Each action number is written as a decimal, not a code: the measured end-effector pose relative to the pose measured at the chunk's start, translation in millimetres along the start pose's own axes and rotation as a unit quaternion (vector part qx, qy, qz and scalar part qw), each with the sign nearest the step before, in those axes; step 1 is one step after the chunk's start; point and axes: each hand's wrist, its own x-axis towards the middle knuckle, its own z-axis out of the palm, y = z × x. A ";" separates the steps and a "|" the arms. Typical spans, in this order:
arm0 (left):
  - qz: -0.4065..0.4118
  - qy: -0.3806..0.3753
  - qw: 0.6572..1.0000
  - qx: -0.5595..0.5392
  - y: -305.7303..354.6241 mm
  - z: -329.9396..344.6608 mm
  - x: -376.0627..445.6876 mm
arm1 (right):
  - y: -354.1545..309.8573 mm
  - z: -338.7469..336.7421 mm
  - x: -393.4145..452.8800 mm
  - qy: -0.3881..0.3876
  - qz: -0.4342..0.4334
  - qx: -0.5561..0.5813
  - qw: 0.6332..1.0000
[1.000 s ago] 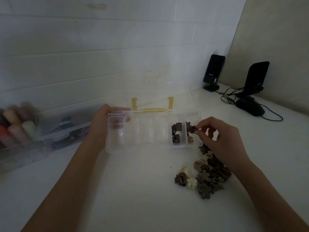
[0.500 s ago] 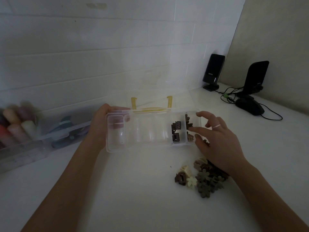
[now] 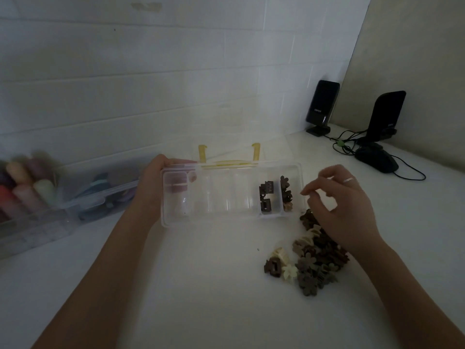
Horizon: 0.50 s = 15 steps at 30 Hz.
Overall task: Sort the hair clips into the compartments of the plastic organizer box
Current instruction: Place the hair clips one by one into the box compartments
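A clear plastic organizer box (image 3: 226,220) with yellow latches lies open on the white counter. My left hand (image 3: 153,182) grips its left end, thumb over the rim. Two dark brown square clips (image 3: 266,197) lie in the second compartment from the right. Brown flower clips (image 3: 286,195) fill the rightmost one. My right hand (image 3: 344,207) hovers just right of the box, fingers apart and holding nothing. Below it a pile of brown, grey and cream hair clips (image 3: 312,258) rests on the counter, partly hidden by the hand.
A second clear bin (image 3: 45,205) with coloured items stands at the left against the tiled wall. Two black speakers (image 3: 322,107) and a black mouse (image 3: 376,159) with cables sit at the back right. The box lid (image 3: 229,137) leans back toward the wall.
One second ago my right hand pinched a brown flower clip over the rightmost compartment. It has let the clip go there and drawn back to the right, fingers apart.
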 end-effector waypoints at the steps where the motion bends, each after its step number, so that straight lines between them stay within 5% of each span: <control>1: -0.002 -0.001 1.000 0.002 0.1 -0.1 -0.1 | 1.1 -2.2 0.5 -0.007 0.023 -0.008 1.000; 6: -0.005 0.003 1.000 0.001 0.3 1.3 -1.6 | 17.2 -2.7 2.3 -0.103 0.094 -0.100 0.985; 11: 0.003 0.022 1.000 0.007 0.2 1.5 -1.5 | 21.8 0.5 3.0 -0.302 0.168 0.020 0.938; 15: 0.009 0.027 1.000 0.012 -1.1 0.8 -0.6 | 13.1 -1.6 2.2 -0.344 0.131 0.069 0.927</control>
